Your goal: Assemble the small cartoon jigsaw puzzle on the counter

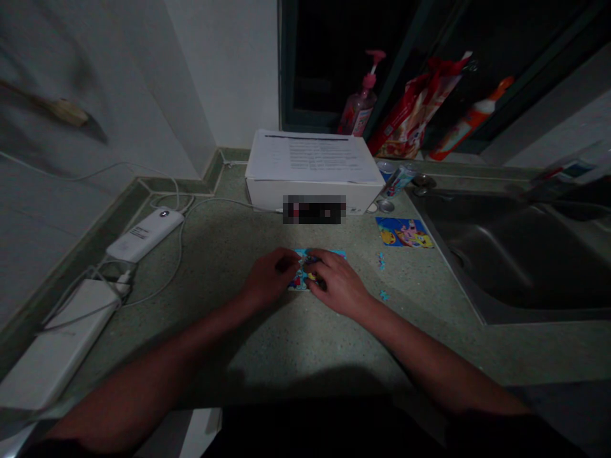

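Note:
A small, colourful jigsaw puzzle (300, 278) lies on the counter under both hands, and much of it is hidden by them. My left hand (271, 275) is closed at its left edge, thumb and fingertips pinched on it. From the right, my right hand (338, 283) reaches across the puzzle with bent fingers, the tips gripping at its middle; whether a separate piece is between them is hidden. To the right lie a few loose blue jigsaw pieces (384, 296). Beyond them is a blue cartoon picture card (405, 233).
Behind the puzzle stands a white box (312, 191) with a printed sheet on top. A steel sink (477, 312) is at right. White power banks (146, 234) and cables lie left. A pump bottle (358, 111), a red bag (405, 121) and an orange bottle (465, 127) stand by the window.

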A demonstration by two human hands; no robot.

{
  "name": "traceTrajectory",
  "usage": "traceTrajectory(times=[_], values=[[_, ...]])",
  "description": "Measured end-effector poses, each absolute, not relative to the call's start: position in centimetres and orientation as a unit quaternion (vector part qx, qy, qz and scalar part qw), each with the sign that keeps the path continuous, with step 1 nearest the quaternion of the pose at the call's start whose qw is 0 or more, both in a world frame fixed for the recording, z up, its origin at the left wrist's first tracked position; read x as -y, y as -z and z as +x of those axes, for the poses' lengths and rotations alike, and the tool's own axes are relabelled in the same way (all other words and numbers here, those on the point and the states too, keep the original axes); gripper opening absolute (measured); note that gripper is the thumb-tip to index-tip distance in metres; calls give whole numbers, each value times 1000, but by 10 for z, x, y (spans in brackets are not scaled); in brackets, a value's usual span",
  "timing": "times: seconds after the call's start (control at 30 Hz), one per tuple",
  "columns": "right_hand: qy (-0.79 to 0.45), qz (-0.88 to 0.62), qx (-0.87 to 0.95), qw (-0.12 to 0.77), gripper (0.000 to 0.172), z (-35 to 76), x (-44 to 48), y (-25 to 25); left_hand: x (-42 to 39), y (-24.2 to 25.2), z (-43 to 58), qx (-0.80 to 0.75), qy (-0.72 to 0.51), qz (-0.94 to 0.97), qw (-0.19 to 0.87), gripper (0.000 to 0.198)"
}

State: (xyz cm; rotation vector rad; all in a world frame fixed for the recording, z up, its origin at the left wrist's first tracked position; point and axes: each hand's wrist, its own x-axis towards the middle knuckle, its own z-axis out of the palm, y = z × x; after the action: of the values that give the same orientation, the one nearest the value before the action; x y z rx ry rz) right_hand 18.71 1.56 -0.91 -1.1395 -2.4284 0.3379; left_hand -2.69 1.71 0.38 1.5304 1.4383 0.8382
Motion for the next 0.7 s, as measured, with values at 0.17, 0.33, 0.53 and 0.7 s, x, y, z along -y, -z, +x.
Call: traceTrajectory(times=[0.17, 0.33, 0.53, 0.7], values=[[-119, -409, 881, 207, 15, 185, -15, 9, -16, -6, -27, -578, -333, 615, 421, 12], [-116, -412, 882, 198, 16, 185, -15, 9, -17, -6, -28, -580, -327, 621, 414, 14], [-105, -400, 889, 198, 16, 186, -15, 9, -19, -2, -34, -585, -252, 714, 289, 22], [-103, -392, 892, 201, 18, 186, -15, 8, -15, -4, -38, -528, -195, 801, 205, 32]])
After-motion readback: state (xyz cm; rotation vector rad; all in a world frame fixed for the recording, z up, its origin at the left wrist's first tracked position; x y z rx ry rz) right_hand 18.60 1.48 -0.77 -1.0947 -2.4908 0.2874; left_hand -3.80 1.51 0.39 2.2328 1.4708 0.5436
